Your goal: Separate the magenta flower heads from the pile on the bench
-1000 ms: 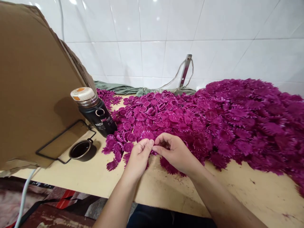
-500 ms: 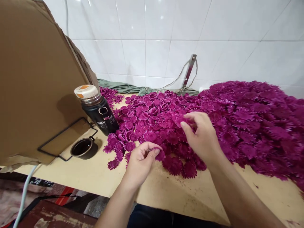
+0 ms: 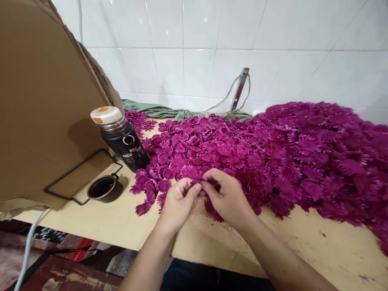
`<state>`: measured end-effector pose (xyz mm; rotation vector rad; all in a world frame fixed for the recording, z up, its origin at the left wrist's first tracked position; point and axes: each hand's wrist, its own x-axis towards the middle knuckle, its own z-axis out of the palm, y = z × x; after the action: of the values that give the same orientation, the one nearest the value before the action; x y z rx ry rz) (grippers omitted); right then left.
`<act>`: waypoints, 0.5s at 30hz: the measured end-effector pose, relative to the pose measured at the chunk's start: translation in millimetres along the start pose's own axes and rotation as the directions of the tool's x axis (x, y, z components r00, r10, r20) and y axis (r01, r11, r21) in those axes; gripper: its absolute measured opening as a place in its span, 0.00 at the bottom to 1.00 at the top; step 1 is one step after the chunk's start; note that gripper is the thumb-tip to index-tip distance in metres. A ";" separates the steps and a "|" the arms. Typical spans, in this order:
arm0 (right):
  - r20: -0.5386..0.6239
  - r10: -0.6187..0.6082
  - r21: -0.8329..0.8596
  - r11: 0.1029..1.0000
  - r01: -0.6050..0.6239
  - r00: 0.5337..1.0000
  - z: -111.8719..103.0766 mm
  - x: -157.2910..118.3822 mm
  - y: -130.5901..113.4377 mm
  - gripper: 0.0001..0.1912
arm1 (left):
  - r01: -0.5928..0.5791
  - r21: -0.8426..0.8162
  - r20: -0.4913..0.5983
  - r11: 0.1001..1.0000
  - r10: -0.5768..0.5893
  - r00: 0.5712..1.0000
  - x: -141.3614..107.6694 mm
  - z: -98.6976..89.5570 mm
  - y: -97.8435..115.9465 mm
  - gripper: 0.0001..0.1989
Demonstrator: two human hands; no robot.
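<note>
My left hand (image 3: 179,201) is closed in a pinch on a magenta artificial flower piece (image 3: 196,180) with jagged petals. Against it, fingertips nearly meeting the left thumb, my right hand (image 3: 226,196) also pinches magenta petals; whether these belong to the same piece or a second one is hidden by the fingers. Both hands are just above the near edge of a wide spread of loose magenta flower pieces (image 3: 212,137). The spread rises into a tall heap (image 3: 321,153) on the right.
A black vacuum flask (image 3: 127,147) with a white and orange lid stands on the left. Before it sits a dark cup (image 3: 106,190) of liquid beside a black wire frame (image 3: 65,196). A large cardboard sheet (image 3: 42,105) leans at left. A metal bracket (image 3: 240,89) is near the tiled wall.
My right hand has moved left and down from over the spread to my left hand, carrying a magenta flower piece. The two hands now meet. The left hand has barely moved.
</note>
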<state>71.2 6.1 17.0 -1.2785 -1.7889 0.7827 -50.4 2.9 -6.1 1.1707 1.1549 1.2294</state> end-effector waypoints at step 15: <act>-0.265 -0.254 -0.424 0.897 0.124 0.930 -43.3 22.2 2.4 0.08 | -0.016 -0.065 -0.055 0.998 0.012 0.998 -8.5 -8.7 4.3 0.08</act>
<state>105.7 29.7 42.1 -1.3649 -1.8257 0.0846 -59.5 -5.5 -2.4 1.1042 1.1404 1.3075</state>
